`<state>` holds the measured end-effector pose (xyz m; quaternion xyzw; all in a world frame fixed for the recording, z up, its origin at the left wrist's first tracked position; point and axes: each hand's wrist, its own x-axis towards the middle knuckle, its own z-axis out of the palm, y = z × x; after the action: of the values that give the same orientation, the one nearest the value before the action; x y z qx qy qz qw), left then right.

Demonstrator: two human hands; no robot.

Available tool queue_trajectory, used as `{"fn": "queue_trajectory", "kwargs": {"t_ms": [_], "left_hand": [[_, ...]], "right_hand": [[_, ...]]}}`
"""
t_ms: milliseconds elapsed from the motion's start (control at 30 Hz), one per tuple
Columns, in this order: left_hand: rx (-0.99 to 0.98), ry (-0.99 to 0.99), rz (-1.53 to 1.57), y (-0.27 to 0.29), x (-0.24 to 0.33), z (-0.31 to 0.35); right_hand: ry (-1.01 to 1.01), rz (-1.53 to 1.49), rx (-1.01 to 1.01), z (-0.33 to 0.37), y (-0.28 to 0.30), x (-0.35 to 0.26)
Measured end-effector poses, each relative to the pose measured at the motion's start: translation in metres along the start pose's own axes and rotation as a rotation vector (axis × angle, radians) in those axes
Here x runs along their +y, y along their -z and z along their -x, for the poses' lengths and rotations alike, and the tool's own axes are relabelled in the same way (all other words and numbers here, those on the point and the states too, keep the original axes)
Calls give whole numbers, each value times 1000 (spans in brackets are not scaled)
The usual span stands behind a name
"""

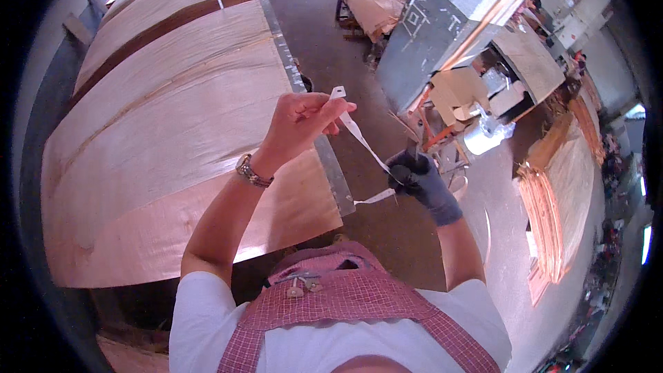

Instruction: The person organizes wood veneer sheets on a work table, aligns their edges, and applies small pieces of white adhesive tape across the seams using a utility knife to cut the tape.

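Observation:
My bare left hand (pixel 302 123), with a watch on its wrist, pinches a narrow white paper-like strip (pixel 360 137) near its top end, where a small dark hole shows. From there the strip slants down, slightly twisted, to my right hand (pixel 423 185). That hand wears a grey and black glove and is closed round the strip; another length sticks out below it toward the table's edge. A short dark piece rises above the gloved fingers, too unclear to name. Left of both hands lie broad, thin sheets of wood veneer (pixel 173 114), with my left forearm above them.
A grey edge strip (pixel 334 178) borders the veneer on the right. Beyond the aisle stands a grey and white pillar (pixel 431 24). Near it are a cardboard box (pixel 459 93) and a white bucket-like container (pixel 485 139). Stacked veneer (pixel 552 200) lies at the right.

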<state>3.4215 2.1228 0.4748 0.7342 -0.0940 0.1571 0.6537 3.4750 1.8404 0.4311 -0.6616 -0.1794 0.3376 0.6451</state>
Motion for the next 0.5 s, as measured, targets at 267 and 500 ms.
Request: {"fn": "queue_trajectory", "kwargs": {"t_ms": [267, 500], "left_hand": [[72, 72, -25, -39, -38, 12], [81, 457, 367, -41, -68, 43]], "right_hand": [[159, 634, 417, 89, -31, -38], [-110, 40, 362, 106, -42, 20]]}}
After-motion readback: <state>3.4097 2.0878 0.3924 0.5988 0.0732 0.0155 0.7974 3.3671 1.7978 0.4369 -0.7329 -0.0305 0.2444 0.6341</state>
